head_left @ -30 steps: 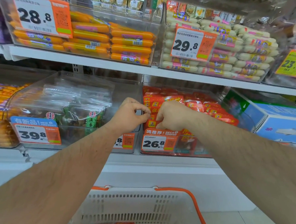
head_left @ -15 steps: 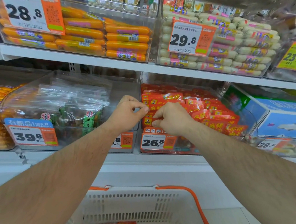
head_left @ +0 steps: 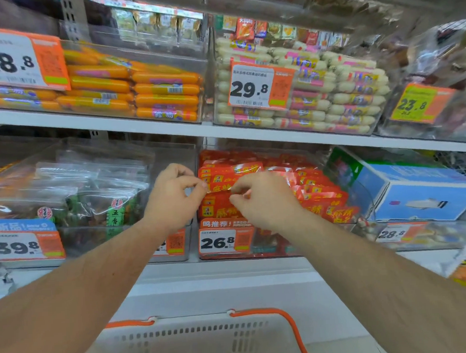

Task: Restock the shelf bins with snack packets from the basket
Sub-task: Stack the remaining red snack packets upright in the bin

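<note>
1. Both hands reach into the clear bin on the lower shelf; left hand and right hand each pinch one red snack packet on the stack.
2. It looks light, crinkly and slippery; the edges seem the best hold.
3. The basket sits below.

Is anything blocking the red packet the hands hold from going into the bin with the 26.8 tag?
Nothing visible does. Both hands, left and right, pinch the red foil snack packet at the clear plastic bin's open front, over packets already stacked there.
</note>
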Demonstrator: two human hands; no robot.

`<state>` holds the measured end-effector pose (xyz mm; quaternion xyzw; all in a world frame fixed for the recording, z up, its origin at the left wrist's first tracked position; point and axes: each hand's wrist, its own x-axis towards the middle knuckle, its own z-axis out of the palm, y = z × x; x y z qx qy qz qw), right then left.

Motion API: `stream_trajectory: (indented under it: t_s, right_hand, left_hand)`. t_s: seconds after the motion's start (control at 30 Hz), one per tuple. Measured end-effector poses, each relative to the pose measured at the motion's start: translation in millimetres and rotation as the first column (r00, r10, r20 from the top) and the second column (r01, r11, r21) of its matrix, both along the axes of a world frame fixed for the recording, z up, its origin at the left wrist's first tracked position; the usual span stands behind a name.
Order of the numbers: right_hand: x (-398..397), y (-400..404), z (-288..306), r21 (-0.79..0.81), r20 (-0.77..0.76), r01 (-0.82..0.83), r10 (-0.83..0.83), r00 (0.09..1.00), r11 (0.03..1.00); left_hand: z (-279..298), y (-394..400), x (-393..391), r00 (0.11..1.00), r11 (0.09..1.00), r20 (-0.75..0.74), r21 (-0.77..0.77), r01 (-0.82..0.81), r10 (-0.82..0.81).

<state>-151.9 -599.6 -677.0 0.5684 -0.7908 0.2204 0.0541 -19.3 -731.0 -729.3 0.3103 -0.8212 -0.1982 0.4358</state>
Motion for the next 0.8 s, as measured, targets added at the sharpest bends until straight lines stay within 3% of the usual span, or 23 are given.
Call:
stream_trajectory:
  t_s: [0.07,0.13,0.2,0.27,0.33,0.4,0.5,0.6,0.7,0.8]
  right_hand:
    - [-25.0,14.7,-1.1,-0.148,-0.065,0.069,-0.079,0.995,0.987]
    - [-62.4,22.0,-3.3,-0.138,-0.12,0.151,-0.168,0.979,0.979]
    - [-100.2,25.4,-4.5,0.009,-0.12,0.238,-0.236,0.964,0.971]
    - [-130.5,30.4,-9.1,0.231,-0.114,0.28,-0.26,0.959,0.932]
    - [-150.4,36.5,-17.3,0.415,-0.08,0.264,-0.254,0.964,0.871]
    - [-160.5,40.6,-24.8,0.489,-0.055,0.236,-0.24,0.969,0.84]
    - [-162.0,40.4,-20.8,0.536,-0.035,0.218,-0.236,0.971,0.816]
    - [-159.8,34.5,-2.2,0.585,0.003,0.201,-0.25,0.968,0.786]
    - [-154.5,18.5,4.8,0.493,-0.065,0.2,-0.193,0.979,0.847]
    - [-141.4,-3.9,-2.0,0.44,0.002,0.07,-0.079,0.997,0.895]
  left_hand:
    - [11.0,16.6,-9.7,0.998,0.977,0.053,-0.213,-0.017,0.028]
    - [27.3,38.3,-29.0,0.984,0.967,0.181,-0.249,0.053,-0.007]
    - [38.1,48.5,-53.7,0.923,0.974,0.385,-0.207,0.092,-0.005]
    - [43.2,44.3,-71.4,0.801,0.991,0.599,-0.113,0.068,0.013]
    - [40.7,31.6,-78.4,0.677,1.0,0.735,0.029,0.004,-0.024]
    - [35.0,23.2,-78.5,0.57,0.995,0.82,0.086,-0.04,-0.048]
    - [32.9,25.3,-75.4,0.52,0.997,0.853,0.08,-0.024,-0.056]
    - [34.2,25.9,-74.9,0.529,0.994,0.846,0.103,-0.033,-0.07]
    - [40.2,22.5,-86.5,0.576,0.991,0.816,0.112,-0.069,-0.052]
    - [46.6,18.9,-115.3,0.597,0.999,0.802,0.054,-0.006,-0.04]
